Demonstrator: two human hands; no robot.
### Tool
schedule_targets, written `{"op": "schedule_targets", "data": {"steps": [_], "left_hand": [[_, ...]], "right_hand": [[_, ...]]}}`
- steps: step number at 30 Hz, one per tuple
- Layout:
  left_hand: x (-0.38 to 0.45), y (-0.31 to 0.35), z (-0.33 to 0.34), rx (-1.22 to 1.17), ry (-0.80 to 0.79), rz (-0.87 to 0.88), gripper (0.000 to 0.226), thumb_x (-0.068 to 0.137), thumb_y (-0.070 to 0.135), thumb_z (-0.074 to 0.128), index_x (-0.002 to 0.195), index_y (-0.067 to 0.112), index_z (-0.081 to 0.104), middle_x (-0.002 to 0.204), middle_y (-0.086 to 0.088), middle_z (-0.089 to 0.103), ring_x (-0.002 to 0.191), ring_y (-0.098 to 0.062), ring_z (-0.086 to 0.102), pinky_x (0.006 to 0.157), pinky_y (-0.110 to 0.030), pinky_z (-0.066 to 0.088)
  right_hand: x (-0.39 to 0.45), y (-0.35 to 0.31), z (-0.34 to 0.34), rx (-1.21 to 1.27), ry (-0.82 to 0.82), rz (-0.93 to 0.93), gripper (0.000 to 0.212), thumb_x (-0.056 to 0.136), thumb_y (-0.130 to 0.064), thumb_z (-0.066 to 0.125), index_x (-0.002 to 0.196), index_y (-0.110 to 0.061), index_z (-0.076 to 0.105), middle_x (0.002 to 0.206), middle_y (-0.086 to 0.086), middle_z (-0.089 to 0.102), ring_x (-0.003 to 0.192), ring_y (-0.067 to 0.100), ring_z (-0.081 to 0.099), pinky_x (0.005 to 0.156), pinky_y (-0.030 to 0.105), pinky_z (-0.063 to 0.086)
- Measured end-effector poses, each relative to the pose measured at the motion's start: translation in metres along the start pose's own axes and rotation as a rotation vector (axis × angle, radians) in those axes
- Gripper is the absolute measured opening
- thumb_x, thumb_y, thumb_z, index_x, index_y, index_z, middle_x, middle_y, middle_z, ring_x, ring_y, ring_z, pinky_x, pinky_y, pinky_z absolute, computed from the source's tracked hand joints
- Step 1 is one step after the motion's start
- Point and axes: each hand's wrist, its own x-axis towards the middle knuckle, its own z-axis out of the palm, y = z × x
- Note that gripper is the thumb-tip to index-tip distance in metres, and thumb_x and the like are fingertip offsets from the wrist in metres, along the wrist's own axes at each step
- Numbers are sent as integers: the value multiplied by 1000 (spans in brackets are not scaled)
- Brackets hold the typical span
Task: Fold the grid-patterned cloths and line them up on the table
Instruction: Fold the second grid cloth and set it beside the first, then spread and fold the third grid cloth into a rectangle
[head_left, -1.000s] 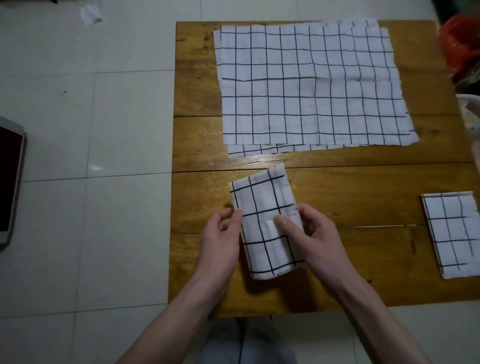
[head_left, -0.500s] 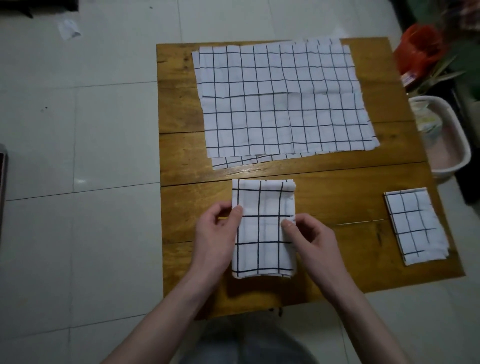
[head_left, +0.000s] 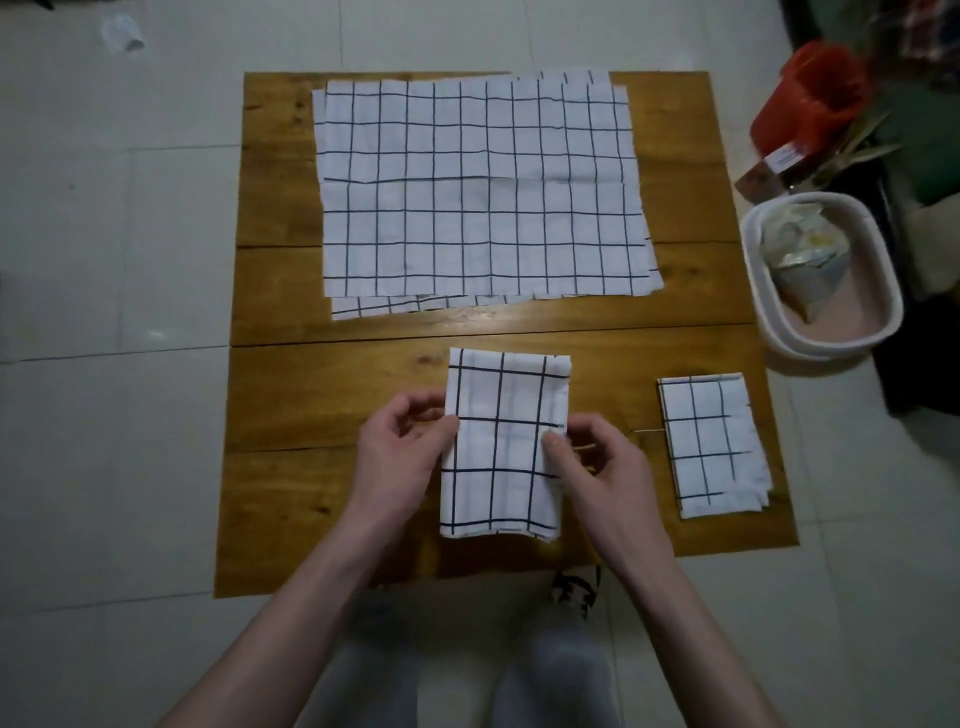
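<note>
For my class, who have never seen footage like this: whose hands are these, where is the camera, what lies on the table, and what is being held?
There is no machine here. A person wears one camera on the head, looking forward and down, so the bare arms reach in from the bottom of the picture. The left hand and right hand pinch the two side edges of a folded grid cloth over the near part of a wooden table. To its right lies a finished folded cloth, flat on the table. Farther back, unfolded grid cloths are spread out in a stack; how many, I cannot tell. On the floor beside the table stands a white basin.
</note>
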Motion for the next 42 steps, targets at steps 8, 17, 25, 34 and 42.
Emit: {"op": "schedule_targets", "data": {"steps": [8,17,25,34,42], "left_hand": [[-17,-24,82,-84,135,6,25,96,10,67,116,24,67,116,1,65,101,-8,66,73,-15,57],[-1,-67,137,-79,230,41,22,95,7,69,109,24,67,107,0,69,91,-5,70,76,-18,58],[22,-84,161,31,269,9,22,96,8,70,103,28,67,92,3,69,77,-6,64,67,-15,57],[26,-94,167,367,319,60,19,95,13,69,110,25,67,95,8,66,80,-7,63,63,-17,51],[21,-94,171,490,340,150,19,97,11,65,113,21,66,96,12,60,83,-3,58,71,-18,50]], "right_hand": [[16,44,-66,22,-45,-13,5,100,-29,65,105,-28,65,93,-9,66,87,-2,61,74,12,52],[43,95,-86,-44,25,2,6,98,-31,68,100,-35,65,90,-8,68,90,0,62,73,13,55],[61,119,-85,-187,115,-31,5,97,-23,69,99,-26,66,83,-11,65,87,-6,60,70,7,49],[64,129,-78,-421,102,-37,4,99,-27,65,99,-25,68,80,-15,65,76,4,63,71,31,60],[66,127,-74,-643,62,-102,11,102,-30,60,96,-21,62,84,-8,61,74,9,58,68,36,58]]}}
